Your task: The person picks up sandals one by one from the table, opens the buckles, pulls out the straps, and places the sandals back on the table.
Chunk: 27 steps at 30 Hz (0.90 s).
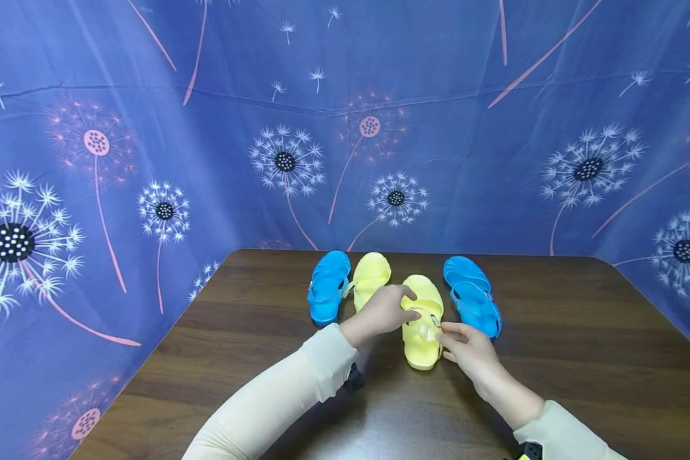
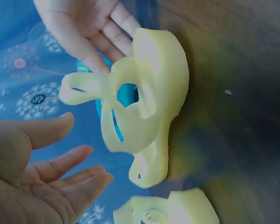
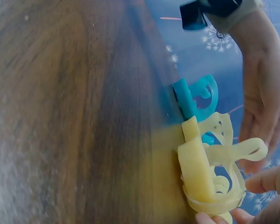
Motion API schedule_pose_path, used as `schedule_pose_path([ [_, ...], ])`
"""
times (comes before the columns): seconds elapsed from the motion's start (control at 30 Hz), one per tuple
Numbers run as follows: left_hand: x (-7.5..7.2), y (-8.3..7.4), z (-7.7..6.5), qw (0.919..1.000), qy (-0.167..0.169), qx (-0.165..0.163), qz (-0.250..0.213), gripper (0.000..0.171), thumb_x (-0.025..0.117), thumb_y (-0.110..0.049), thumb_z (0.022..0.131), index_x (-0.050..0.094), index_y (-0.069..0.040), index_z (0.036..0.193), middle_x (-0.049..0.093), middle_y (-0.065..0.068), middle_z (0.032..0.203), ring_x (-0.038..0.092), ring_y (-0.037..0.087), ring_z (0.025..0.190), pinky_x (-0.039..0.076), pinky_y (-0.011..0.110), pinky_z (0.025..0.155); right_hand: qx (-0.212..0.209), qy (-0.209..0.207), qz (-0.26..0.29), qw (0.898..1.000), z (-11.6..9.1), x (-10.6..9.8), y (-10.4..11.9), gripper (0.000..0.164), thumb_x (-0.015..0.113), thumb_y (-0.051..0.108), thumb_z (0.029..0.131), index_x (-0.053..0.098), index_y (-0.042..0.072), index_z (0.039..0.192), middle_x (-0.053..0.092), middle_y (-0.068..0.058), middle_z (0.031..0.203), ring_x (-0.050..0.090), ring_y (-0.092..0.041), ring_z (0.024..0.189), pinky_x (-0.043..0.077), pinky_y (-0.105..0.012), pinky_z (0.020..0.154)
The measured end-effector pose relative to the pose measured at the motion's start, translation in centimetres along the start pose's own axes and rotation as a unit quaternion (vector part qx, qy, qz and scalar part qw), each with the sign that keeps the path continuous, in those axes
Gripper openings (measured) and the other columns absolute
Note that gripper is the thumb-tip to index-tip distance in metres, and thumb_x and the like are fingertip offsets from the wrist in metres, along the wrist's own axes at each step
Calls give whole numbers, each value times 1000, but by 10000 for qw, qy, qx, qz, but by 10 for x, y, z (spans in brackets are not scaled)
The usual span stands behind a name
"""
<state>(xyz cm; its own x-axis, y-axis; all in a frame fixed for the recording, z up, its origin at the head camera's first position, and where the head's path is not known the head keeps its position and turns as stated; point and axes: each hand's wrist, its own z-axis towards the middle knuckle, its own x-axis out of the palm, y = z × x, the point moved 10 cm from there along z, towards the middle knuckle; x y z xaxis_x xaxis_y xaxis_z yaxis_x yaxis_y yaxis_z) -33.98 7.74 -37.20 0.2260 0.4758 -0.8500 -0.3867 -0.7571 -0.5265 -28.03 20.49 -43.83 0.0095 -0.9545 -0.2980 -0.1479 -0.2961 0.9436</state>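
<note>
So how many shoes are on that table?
4: blue shoe at left, yellow shoe beside it, nearer yellow shoe between left hand and right hand, other blue shoe at right.

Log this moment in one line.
left hand: empty, by nearer yellow clog | right hand: at clog's right side, grip unclear | blue clogs: outermost

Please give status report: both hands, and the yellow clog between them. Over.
Left hand open, left of nearer yellow clog; right hand open at its right edge. Clog on table, toe pointing away. Other yellow clog close on left; nothing visibly blocking.
</note>
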Motion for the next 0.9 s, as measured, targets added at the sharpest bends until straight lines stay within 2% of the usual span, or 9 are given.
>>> schedule_pose_path([
  [0.17,9,-18,13,9970,90,312,707,32,72,-26,89,68,-13,118,70,-1,116,63,15,110,51,22,88,-100,-526,85,9985,2,-11,1,43,63,19,95,54,-11,126,60,-26,121,66,-25,99,57,-37,84],
  [0.33,17,-24,20,9924,198,511,1102,26,73,-25,88,72,-14,112,72,-5,110,65,13,105,50,19,87,-62,-710,309,9970,3,-15,-4,38,67,13,91,59,-13,118,68,-17,104,68,-14,81,59,-30,75],
  [0.6,21,-18,27,9948,117,372,941,15,73,-27,87,77,-20,99,74,-11,96,64,9,92,48,16,75,-16,-562,300,9980,10,-13,-9,43,68,18,91,57,-13,119,69,-13,96,67,-14,76,59,-29,73],
  [0.73,23,-20,29,9946,216,492,892,16,72,-30,87,77,-23,101,74,-13,98,63,7,93,47,17,77,51,-608,374,9974,11,-15,-12,37,65,13,93,57,-13,118,69,-8,89,67,-13,73,59,-27,71],
  [0.9,28,-23,31,9920,320,815,908,18,69,-29,90,76,-24,105,73,-13,102,63,3,90,47,14,74,54,-608,480,9970,12,-16,-13,35,64,10,93,58,-14,117,69,-5,87,67,-11,72,58,-25,70],
])
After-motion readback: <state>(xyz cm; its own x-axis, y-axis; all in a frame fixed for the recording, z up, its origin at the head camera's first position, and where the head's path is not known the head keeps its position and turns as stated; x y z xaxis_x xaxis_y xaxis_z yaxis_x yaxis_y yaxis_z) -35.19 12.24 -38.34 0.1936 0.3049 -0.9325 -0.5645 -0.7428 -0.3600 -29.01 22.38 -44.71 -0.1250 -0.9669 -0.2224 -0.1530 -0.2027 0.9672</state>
